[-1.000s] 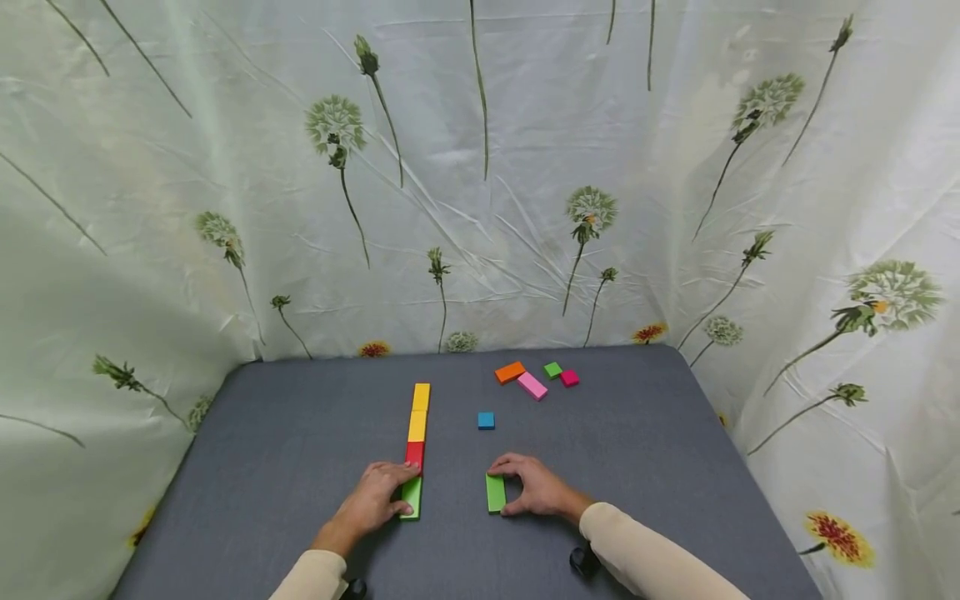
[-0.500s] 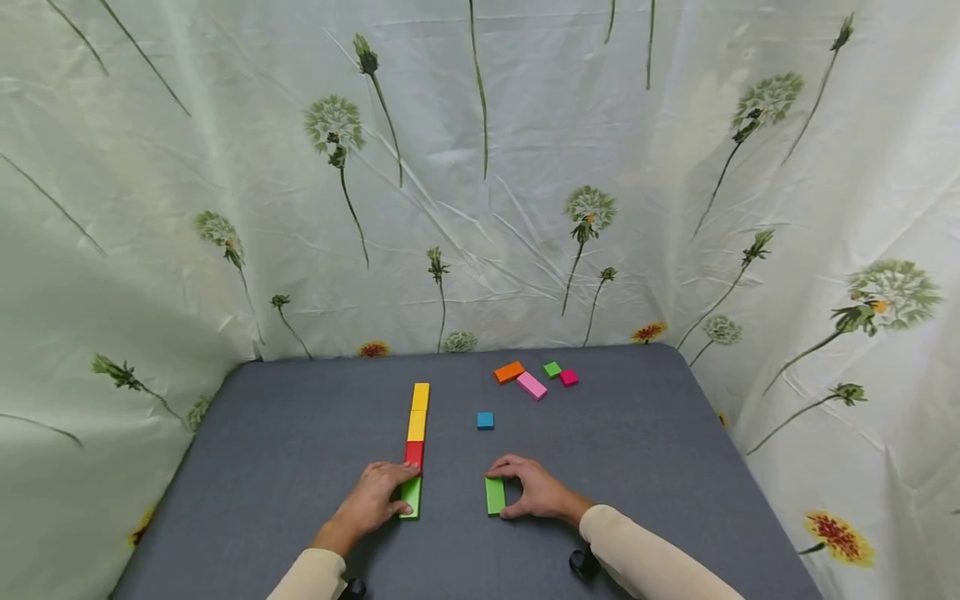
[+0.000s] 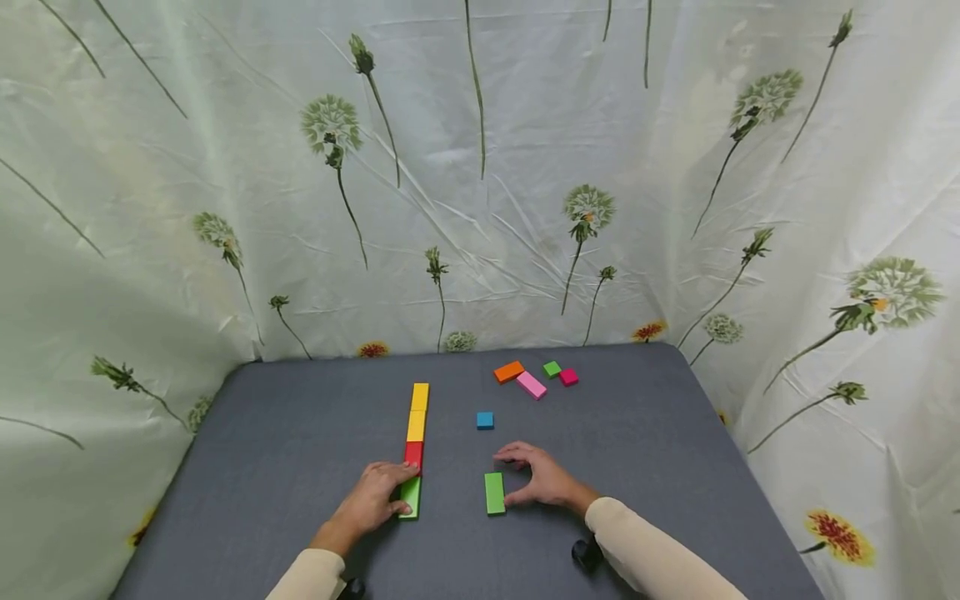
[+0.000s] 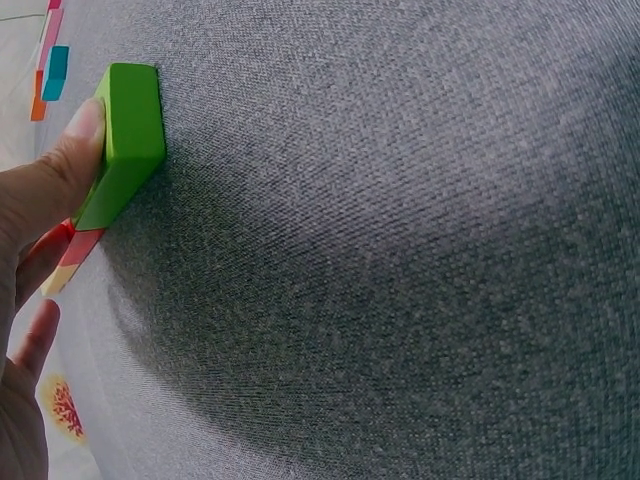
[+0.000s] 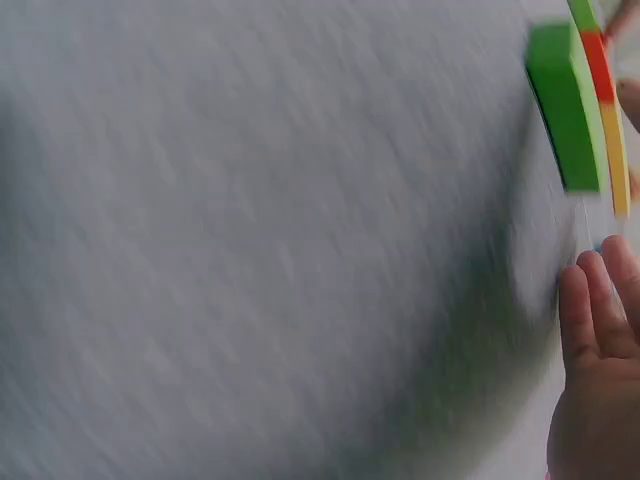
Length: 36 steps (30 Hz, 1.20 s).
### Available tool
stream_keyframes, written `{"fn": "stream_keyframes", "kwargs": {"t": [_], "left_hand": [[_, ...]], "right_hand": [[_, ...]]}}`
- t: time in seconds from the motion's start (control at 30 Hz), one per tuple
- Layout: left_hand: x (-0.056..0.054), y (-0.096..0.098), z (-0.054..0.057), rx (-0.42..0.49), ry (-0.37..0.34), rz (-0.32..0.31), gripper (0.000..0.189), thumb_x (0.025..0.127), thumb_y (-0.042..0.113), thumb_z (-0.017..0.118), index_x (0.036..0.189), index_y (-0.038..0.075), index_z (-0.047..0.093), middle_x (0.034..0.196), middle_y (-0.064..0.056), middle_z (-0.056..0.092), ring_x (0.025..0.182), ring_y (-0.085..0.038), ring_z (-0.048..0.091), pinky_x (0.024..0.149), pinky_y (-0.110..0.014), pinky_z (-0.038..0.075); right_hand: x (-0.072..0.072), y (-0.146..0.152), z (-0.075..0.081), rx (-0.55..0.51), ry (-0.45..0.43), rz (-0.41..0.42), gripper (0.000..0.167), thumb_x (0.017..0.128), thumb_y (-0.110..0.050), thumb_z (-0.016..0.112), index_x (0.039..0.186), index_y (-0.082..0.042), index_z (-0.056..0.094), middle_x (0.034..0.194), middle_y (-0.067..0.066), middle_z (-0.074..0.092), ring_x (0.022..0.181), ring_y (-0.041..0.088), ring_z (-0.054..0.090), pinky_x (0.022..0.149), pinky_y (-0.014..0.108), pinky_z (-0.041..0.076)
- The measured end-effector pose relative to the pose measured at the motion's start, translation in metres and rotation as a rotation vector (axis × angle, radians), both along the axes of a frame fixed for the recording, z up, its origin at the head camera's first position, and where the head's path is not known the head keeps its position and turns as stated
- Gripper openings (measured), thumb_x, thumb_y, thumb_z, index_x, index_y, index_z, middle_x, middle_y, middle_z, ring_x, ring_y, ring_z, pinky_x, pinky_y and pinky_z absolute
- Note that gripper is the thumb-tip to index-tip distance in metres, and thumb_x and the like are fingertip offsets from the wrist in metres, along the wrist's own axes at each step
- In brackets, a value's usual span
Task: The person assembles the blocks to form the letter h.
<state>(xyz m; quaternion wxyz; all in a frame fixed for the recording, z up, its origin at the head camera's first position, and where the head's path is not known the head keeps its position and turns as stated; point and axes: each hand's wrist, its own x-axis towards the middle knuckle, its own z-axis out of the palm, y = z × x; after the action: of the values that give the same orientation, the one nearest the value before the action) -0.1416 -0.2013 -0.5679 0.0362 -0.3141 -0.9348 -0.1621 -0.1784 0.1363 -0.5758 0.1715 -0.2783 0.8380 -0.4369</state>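
Note:
My left hand point(image 3: 372, 498) lies over the near end of a column of flat blocks. In the left wrist view its thumb presses on a green block point(image 4: 135, 115), and its fingertips touch the red block point(image 3: 414, 454) beyond. Two yellow blocks point(image 3: 417, 426) continue the column away from me. To the right, a separate green block point(image 3: 495, 493) lies flat on the table. My right hand point(image 3: 542, 478) is beside it, thumb at its right edge, fingers spread beyond its far end and holding nothing; in the right wrist view the fingers point(image 5: 600, 300) are straight.
A small blue block point(image 3: 485, 421) lies beyond the separate green block. Farther back right are an orange block point(image 3: 509, 372), a pink block point(image 3: 532, 385), a small green block point(image 3: 552, 369) and a small magenta block point(image 3: 569, 377). A floral curtain point(image 3: 480, 208) surrounds the grey table point(image 3: 300, 425).
My right hand has let go of the separate green block, its fingers lifting off the far end and spreading. The left hand and the column have stayed in place.

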Motion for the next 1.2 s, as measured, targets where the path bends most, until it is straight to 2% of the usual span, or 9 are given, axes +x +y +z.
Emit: {"fn": "stream_keyframes", "kwargs": {"t": [0.17,0.37,0.5,0.6,0.73,0.83,0.93,1.03,1.2], "left_hand": [[-0.001,-0.001,-0.001,0.013,0.028,-0.009,0.058,0.063,0.024,0.085,0.113,0.000,0.069,0.109,-0.009,0.071,0.101,-0.024,0.066,0.086,-0.043,0.047],[-0.003,-0.003,0.001,0.006,0.021,-0.008,0.058,0.064,0.026,0.085,0.114,0.000,0.069,0.110,-0.009,0.071,0.102,-0.023,0.065,0.086,-0.043,0.047],[-0.003,-0.004,0.001,0.008,0.037,-0.003,0.058,0.062,0.025,0.085,0.113,0.001,0.069,0.109,-0.008,0.071,0.101,-0.023,0.065,0.086,-0.042,0.047],[-0.002,-0.003,0.000,0.016,0.064,-0.021,0.057,0.062,0.025,0.086,0.111,0.001,0.070,0.107,-0.008,0.071,0.099,-0.022,0.066,0.084,-0.041,0.047],[-0.001,-0.002,-0.002,0.017,0.068,-0.039,0.056,0.063,0.025,0.085,0.111,0.001,0.070,0.107,-0.008,0.071,0.100,-0.022,0.066,0.083,-0.041,0.047],[0.000,-0.001,-0.003,0.019,0.056,-0.025,0.056,0.063,0.024,0.085,0.112,0.001,0.069,0.109,-0.009,0.071,0.101,-0.022,0.066,0.084,-0.042,0.047],[0.000,-0.001,-0.001,0.014,0.040,-0.014,0.057,0.062,0.023,0.085,0.112,0.001,0.069,0.110,-0.010,0.071,0.102,-0.022,0.066,0.084,-0.042,0.046],[0.000,0.001,0.001,0.008,0.023,-0.015,0.057,0.063,0.022,0.085,0.113,0.001,0.069,0.110,-0.010,0.071,0.103,-0.022,0.066,0.085,-0.043,0.046],[0.001,0.000,0.001,0.000,0.003,-0.007,0.058,0.064,0.022,0.085,0.114,0.000,0.068,0.111,-0.010,0.070,0.104,-0.023,0.065,0.087,-0.043,0.046]], "right_hand": [[-0.023,0.012,0.005,-0.032,0.086,-0.124,0.060,0.073,-0.015,0.085,0.126,-0.005,0.061,0.128,0.008,0.057,0.112,0.027,0.057,0.094,0.044,0.049],[-0.067,0.020,0.013,-0.013,0.152,-0.295,0.057,0.070,-0.007,0.085,0.123,-0.003,0.063,0.129,0.012,0.057,0.119,0.032,0.053,0.100,0.053,0.043],[-0.091,0.020,0.018,0.005,0.146,-0.352,0.058,0.072,-0.003,0.083,0.126,-0.002,0.061,0.135,0.016,0.053,0.127,0.036,0.046,0.106,0.055,0.035],[-0.103,0.020,0.019,0.035,0.110,-0.364,0.058,0.074,0.001,0.081,0.128,-0.001,0.059,0.140,0.018,0.049,0.135,0.038,0.038,0.110,0.055,0.030],[-0.113,0.020,0.018,0.104,0.072,-0.330,0.058,0.075,0.005,0.077,0.130,0.001,0.057,0.146,0.017,0.043,0.141,0.037,0.028,0.113,0.052,0.025],[-0.116,0.018,0.017,0.157,0.091,-0.263,0.058,0.076,0.005,0.075,0.131,0.002,0.056,0.148,0.017,0.041,0.142,0.038,0.024,0.114,0.053,0.022],[-0.117,0.017,0.016,0.219,0.105,-0.217,0.060,0.077,0.004,0.074,0.133,0.002,0.054,0.149,0.018,0.039,0.141,0.039,0.027,0.113,0.054,0.024],[-0.116,0.017,0.012,0.276,0.113,-0.207,0.062,0.078,0.006,0.071,0.136,0.002,0.051,0.150,0.018,0.038,0.139,0.038,0.032,0.111,0.052,0.029],[-0.114,0.019,0.005,0.268,0.153,-0.227,0.056,0.080,0.005,0.070,0.134,0.003,0.053,0.145,0.018,0.042,0.132,0.038,0.040,0.108,0.052,0.033]]}}
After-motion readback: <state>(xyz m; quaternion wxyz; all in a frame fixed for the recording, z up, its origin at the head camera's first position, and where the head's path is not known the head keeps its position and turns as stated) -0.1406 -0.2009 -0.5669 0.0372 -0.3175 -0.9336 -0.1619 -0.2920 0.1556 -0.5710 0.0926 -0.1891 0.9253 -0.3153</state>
